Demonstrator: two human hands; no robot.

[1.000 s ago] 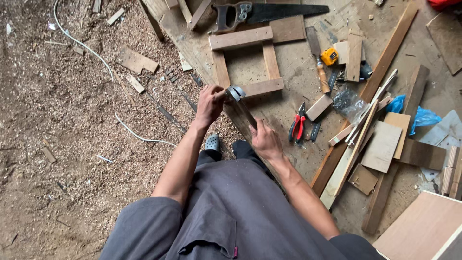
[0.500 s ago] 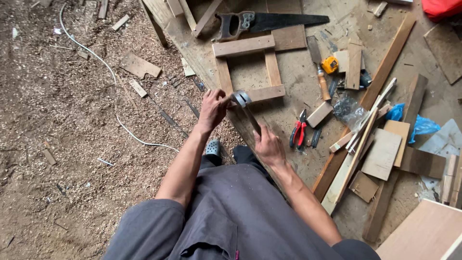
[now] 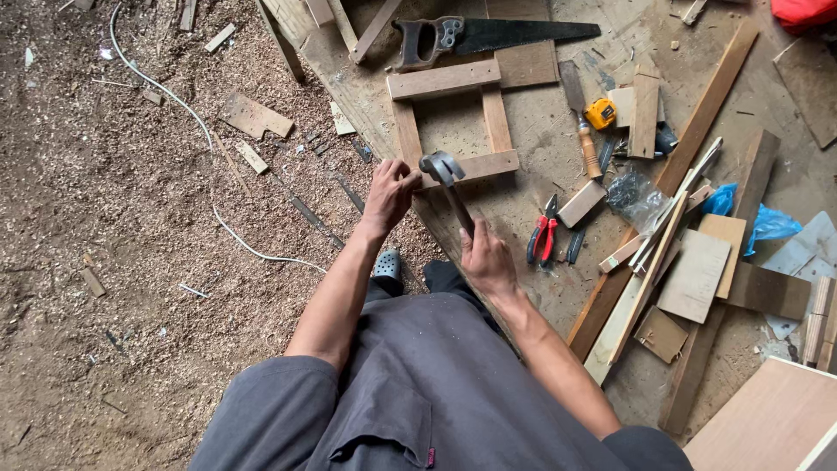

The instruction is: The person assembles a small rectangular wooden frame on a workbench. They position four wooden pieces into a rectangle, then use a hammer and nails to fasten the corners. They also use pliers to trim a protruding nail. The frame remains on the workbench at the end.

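My right hand [image 3: 486,258] grips the handle of a claw hammer [image 3: 443,168], whose steel head hovers over the near rail of a small wooden frame [image 3: 446,83] lying on a plywood board. My left hand [image 3: 390,191] is pinched together at the frame's near left corner, right beside the hammer head; whatever it pinches is too small to see. My grey trousers and one grey clog fill the bottom of the head view.
A hand saw [image 3: 488,35] lies beyond the frame. Red-handled pliers [image 3: 542,237], a chisel [image 3: 589,155], a yellow tape measure [image 3: 600,113], a plastic bag and loose planks [image 3: 693,148] lie to the right. Sawdust and a white cable [image 3: 187,109] cover the ground at left.
The view has drifted slightly. The hammer head has come a little closer to my left hand at the frame's corner; both hands otherwise stay put.
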